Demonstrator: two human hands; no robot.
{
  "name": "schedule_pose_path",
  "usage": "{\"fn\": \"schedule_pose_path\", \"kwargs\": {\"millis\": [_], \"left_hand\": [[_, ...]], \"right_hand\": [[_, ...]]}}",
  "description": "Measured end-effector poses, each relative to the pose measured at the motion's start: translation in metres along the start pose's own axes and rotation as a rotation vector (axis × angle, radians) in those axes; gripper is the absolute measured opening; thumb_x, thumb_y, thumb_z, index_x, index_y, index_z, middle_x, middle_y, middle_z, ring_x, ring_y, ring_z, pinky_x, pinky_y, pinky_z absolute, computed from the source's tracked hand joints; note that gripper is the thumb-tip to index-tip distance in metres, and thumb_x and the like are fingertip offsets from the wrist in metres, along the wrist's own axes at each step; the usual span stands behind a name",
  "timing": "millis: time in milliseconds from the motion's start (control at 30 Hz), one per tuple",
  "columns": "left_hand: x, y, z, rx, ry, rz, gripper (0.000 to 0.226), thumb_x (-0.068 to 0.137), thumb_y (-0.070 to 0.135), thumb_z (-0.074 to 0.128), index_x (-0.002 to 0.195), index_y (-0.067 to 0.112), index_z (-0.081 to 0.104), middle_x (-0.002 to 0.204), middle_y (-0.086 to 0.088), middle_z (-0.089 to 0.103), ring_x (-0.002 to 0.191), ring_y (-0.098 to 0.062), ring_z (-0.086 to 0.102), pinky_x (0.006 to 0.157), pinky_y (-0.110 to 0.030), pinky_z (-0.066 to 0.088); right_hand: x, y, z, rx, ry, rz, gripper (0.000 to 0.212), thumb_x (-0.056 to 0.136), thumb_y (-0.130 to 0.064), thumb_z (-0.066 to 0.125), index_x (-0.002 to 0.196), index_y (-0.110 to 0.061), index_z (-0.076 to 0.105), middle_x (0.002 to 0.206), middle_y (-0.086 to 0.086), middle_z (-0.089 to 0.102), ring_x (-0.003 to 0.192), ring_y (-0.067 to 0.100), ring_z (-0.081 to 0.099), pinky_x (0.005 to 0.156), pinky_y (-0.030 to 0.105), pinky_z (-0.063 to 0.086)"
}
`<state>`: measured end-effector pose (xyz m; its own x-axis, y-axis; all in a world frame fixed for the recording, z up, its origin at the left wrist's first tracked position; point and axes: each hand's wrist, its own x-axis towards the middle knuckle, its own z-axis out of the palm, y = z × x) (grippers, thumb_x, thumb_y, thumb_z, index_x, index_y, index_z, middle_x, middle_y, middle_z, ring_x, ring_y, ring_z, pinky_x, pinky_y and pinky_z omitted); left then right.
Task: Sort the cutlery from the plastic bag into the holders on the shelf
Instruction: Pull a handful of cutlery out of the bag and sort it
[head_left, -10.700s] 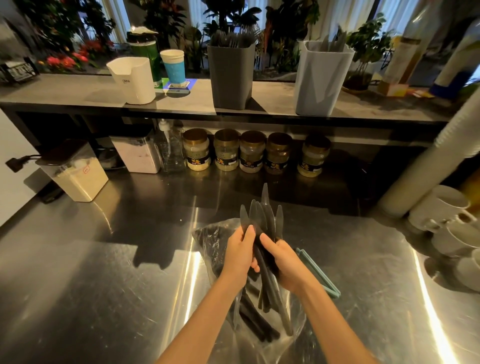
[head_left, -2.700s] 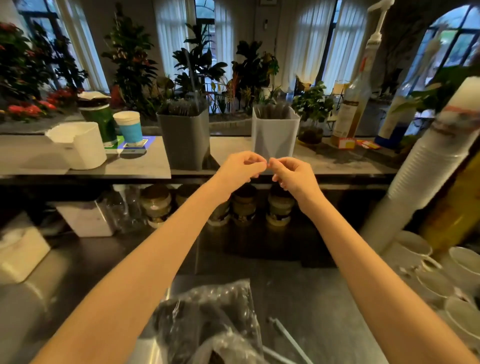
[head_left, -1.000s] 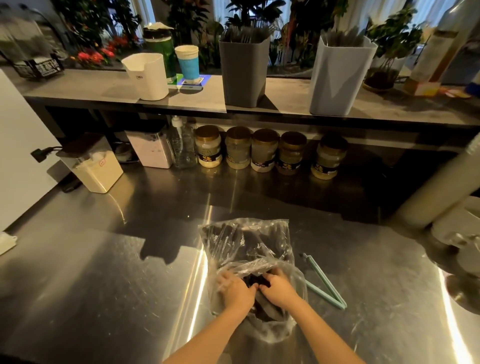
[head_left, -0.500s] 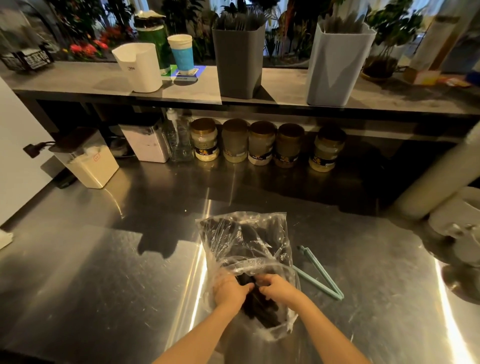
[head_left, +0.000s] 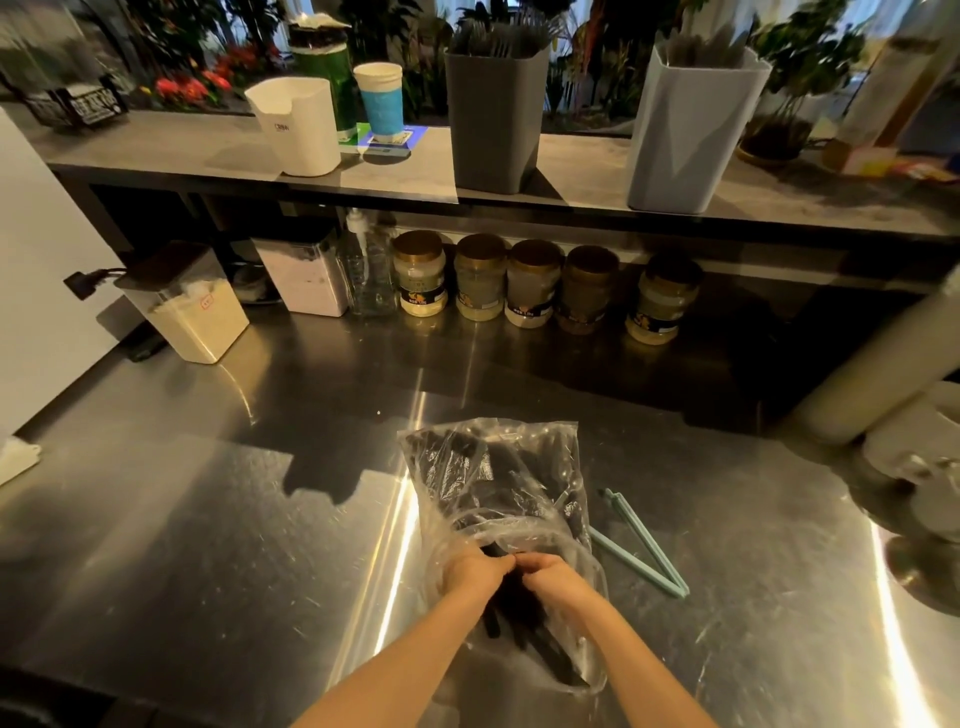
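Note:
A clear plastic bag of black cutlery lies on the steel counter, its mouth toward me. My left hand and my right hand are both inside the mouth, fingers curled, fingertips meeting over the dark cutlery handles. Whether each hand grips a piece is hidden. On the shelf stand a dark grey holder with forks showing and a light grey holder with dark handles showing.
A pale green bag clip lies right of the bag. Several jars line the back under the shelf. White tubs stand at left, white cups and a cup stack at right. A white container sits on the shelf.
Earlier my hands carried knives to the light grey holder, then returned to the bag. In the last second they have drawn slightly back toward me inside the bag's mouth.

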<state>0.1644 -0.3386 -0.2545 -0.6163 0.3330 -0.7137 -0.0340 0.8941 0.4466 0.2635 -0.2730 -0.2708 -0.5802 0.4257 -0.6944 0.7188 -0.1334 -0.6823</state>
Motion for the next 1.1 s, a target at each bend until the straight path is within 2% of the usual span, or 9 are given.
{"fn": "schedule_pose_path", "kwargs": {"millis": [167,267,367,533,700,867,933,1033,1100], "left_hand": [[0.003,0.011,0.0,-0.219,-0.07,-0.105,0.048,0.085,0.02,0.067,0.125,0.001,0.051,0.124,-0.016,0.058,0.113,-0.029,0.057,0.094,-0.034,0.048],[0.0,0.016,0.0,-0.363,-0.059,-0.119,0.043,0.08,0.007,0.069,0.118,-0.002,0.053,0.115,-0.019,0.061,0.105,-0.031,0.06,0.089,-0.037,0.051],[0.0,0.018,0.001,-0.429,-0.055,-0.129,0.036,0.08,0.007,0.069,0.111,-0.002,0.054,0.104,-0.018,0.062,0.094,-0.03,0.06,0.084,-0.037,0.053],[0.001,0.016,-0.002,-0.561,-0.095,-0.135,0.022,0.083,0.004,0.064,0.098,0.005,0.049,0.088,-0.015,0.056,0.089,-0.029,0.055,0.079,-0.035,0.049],[-0.003,0.026,-0.008,-0.685,-0.208,-0.161,0.007,0.087,0.004,0.058,0.083,-0.001,0.057,0.07,-0.013,0.054,0.064,-0.025,0.052,0.071,-0.036,0.049],[-0.005,0.03,-0.005,-0.691,-0.226,-0.134,0.024,0.085,0.002,0.063,0.109,0.0,0.057,0.086,-0.017,0.062,0.073,-0.027,0.059,0.063,-0.037,0.051],[-0.005,0.029,-0.005,-0.709,-0.227,-0.16,0.005,0.088,0.0,0.058,0.092,-0.002,0.057,0.075,-0.016,0.057,0.064,-0.025,0.055,0.058,-0.035,0.048],[0.0,0.026,-0.008,-0.757,-0.215,-0.184,0.018,0.09,-0.001,0.052,0.072,0.001,0.053,0.069,-0.014,0.053,0.061,-0.023,0.051,0.061,-0.034,0.045],[0.0,0.026,-0.01,-0.771,-0.208,-0.19,0.018,0.089,-0.001,0.053,0.071,0.001,0.053,0.069,-0.013,0.053,0.062,-0.024,0.051,0.062,-0.034,0.046]], "right_hand": [[-0.005,0.003,0.002,0.109,-0.027,0.016,0.053,0.091,0.014,0.031,0.137,-0.009,0.044,0.136,0.011,0.051,0.122,0.019,0.051,0.087,0.015,0.043],[-0.004,0.002,0.003,0.164,-0.002,0.007,0.049,0.094,0.011,0.033,0.134,-0.012,0.047,0.133,0.009,0.054,0.097,0.009,0.058,0.075,0.012,0.047],[-0.002,0.002,0.002,0.22,0.003,0.003,0.042,0.096,0.006,0.036,0.132,-0.009,0.051,0.124,0.014,0.061,0.101,0.017,0.062,0.086,0.023,0.052],[-0.009,-0.003,-0.002,0.311,-0.001,0.018,0.03,0.096,0.002,0.043,0.116,-0.014,0.057,0.101,0.008,0.065,0.08,0.011,0.061,0.066,0.016,0.052],[-0.012,-0.006,0.001,0.422,0.006,-0.009,0.032,0.095,0.009,0.035,0.102,-0.009,0.061,0.084,0.007,0.066,0.069,0.012,0.061,0.058,0.018,0.051],[-0.016,-0.015,0.001,0.305,0.015,-0.063,0.034,0.093,0.009,0.036,0.116,-0.002,0.059,0.103,0.012,0.065,0.084,0.012,0.063,0.068,0.015,0.051],[-0.017,-0.016,0.002,0.281,0.064,-0.069,0.037,0.093,0.011,0.036,0.118,-0.005,0.058,0.102,0.01,0.063,0.08,0.01,0.06,0.066,0.014,0.05],[-0.018,-0.012,0.001,0.334,0.204,-0.031,0.032,0.095,0.006,0.04,0.12,-0.002,0.058,0.08,0.002,0.058,0.063,0.007,0.049,0.05,0.011,0.042],[-0.019,-0.007,0.003,0.274,0.248,-0.03,0.03,0.096,0.0,0.043,0.121,-0.006,0.057,0.081,-0.001,0.059,0.066,0.007,0.052,0.053,0.011,0.042]]}}
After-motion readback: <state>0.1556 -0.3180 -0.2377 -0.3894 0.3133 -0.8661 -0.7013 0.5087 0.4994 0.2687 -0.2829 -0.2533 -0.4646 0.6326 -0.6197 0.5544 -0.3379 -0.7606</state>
